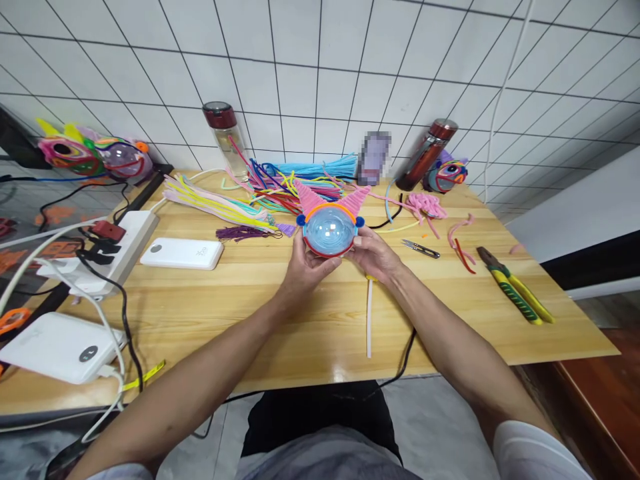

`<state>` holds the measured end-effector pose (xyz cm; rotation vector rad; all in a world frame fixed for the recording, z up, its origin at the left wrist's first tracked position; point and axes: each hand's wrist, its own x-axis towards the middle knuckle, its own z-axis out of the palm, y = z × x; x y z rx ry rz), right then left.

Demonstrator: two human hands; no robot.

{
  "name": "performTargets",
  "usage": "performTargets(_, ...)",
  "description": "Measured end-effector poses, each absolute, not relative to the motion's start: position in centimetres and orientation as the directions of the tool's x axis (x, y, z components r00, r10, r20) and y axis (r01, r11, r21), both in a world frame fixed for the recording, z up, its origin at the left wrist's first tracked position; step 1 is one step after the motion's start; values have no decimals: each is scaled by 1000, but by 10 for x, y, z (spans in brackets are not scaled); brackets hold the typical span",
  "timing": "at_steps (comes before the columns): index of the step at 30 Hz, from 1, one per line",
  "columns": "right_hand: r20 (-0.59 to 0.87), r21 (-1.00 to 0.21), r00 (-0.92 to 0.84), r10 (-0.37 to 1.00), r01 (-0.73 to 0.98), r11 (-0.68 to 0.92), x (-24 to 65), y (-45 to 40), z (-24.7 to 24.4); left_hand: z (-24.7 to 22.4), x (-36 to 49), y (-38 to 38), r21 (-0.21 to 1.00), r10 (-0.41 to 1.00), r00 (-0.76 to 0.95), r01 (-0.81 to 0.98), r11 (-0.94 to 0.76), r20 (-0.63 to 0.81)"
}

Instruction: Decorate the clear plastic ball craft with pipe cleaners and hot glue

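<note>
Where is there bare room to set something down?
Bare wood lies between the farther white power bank and left forearm, and between right forearm and pliers. Behind the held pink-eared figure, pipe cleaners and bottles crowd the far side; power strip and cables crowd the left.

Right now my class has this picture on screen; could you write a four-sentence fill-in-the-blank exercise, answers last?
1. The left hand and right hand hold a round craft with two ____ pointed ears.
2. The pliers have green and ____ handles.
3. The tassel is ____.
4. The wall is covered with white ____.

Missing words: pink; yellow; purple; tiles.
</note>
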<state>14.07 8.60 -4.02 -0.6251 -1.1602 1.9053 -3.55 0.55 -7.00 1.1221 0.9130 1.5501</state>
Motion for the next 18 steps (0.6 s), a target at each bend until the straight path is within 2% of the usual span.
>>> performTargets(10, 6, -907, -547, 837, -355, -225, 135, 78, -37, -75, -33, 8, 935, 949, -209, -216, -281, 237)
performTargets(18, 21, -908, -543, 840, -362, -211, 132, 76, -38, -80, -35, 9, 943, 939, -234, -160, -293, 253)
